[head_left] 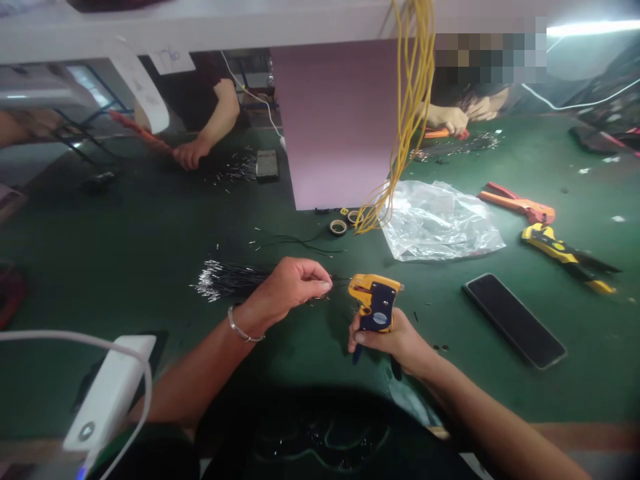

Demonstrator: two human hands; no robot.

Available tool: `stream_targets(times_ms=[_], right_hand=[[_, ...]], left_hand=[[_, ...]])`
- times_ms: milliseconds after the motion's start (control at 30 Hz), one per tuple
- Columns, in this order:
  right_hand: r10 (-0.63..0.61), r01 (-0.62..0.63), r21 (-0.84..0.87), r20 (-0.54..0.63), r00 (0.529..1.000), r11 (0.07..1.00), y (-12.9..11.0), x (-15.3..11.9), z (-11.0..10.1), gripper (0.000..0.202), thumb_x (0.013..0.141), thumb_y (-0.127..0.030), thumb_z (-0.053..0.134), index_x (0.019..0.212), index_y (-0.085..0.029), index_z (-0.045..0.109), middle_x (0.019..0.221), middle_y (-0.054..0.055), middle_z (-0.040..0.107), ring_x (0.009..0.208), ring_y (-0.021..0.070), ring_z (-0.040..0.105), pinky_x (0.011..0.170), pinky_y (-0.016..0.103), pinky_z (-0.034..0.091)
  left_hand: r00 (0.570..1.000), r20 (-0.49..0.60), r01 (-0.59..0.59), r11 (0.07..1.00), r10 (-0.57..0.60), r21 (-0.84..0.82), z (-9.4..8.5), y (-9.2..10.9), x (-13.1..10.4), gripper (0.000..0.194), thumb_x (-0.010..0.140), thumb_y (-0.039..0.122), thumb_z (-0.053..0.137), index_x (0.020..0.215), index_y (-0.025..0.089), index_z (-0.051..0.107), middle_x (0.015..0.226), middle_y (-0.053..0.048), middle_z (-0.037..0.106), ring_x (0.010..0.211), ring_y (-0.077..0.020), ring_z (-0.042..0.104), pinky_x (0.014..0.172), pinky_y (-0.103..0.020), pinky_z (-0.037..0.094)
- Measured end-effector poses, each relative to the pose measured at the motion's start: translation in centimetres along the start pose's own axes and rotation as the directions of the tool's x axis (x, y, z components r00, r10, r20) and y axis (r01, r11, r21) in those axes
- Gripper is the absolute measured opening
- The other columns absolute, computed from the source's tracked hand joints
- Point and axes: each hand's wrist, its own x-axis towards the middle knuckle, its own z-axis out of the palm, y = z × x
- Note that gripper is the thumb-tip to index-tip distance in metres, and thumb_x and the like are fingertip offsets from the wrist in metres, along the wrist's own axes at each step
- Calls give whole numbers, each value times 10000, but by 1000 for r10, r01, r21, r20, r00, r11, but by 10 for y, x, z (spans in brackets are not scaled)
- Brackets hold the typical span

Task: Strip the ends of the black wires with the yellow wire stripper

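My left hand (295,287) is closed in a pinch, with a thin black wire (341,279) running from its fingertips toward the jaws of a wire stripper. That yellow and dark blue wire stripper (379,301) stands upright in my right hand (393,340), whose fingers wrap around its handles. Whether the wire's end is inside the jaws is too small to tell. Beneath and left of my left hand lies a bundle of black wires (235,280) with bright metal ends. A few loose black wires (290,239) rest just beyond it.
Yellow wires (415,100) hang from the shelf (225,30) onto a clear plastic bag (440,220). Rightward lie orange pliers (520,202), a yellow-black tool (565,253) and a phone (515,320). Tape rolls (338,228) sit centrally; a white power strip (113,393) is left. Co-workers' hands (193,153) work opposite.
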Motion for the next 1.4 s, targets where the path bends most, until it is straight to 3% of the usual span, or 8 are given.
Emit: stream_targets(times_ms=[333,700,1033,1400], right_hand=[[53,-50,-27,156,986,998,2,-1,-2,179,717,-266,780,792,-156,661,679,38,713,645,183,663,657,312,519],[85,-81,-26,208,974,996,5,-2,-2,199,707,-297,786,790,-166,661,685,37,706,658,191,664,688,335,533],[92,-111,77,219,971,991,5,-1,1,215,680,-271,805,787,-159,656,673,22,692,633,193,678,673,341,542],[121,-130,40,186,975,991,1,-3,5,207,666,-282,800,734,-166,642,609,20,694,569,183,667,610,316,526]], left_hand=[[994,94,-61,998,58,25,0,-5,2,97,709,216,653,724,121,665,613,15,582,564,-69,473,552,-208,371],[989,137,-68,997,61,48,-3,-5,3,117,695,247,646,693,130,645,616,11,576,587,-84,485,591,-231,383],[989,148,-5,1000,2,24,1,-3,3,102,689,226,640,694,124,638,581,34,535,512,-51,394,494,-187,308],[986,165,-27,999,21,32,0,-7,5,112,678,245,642,694,135,649,594,21,567,550,-70,438,531,-206,344]])
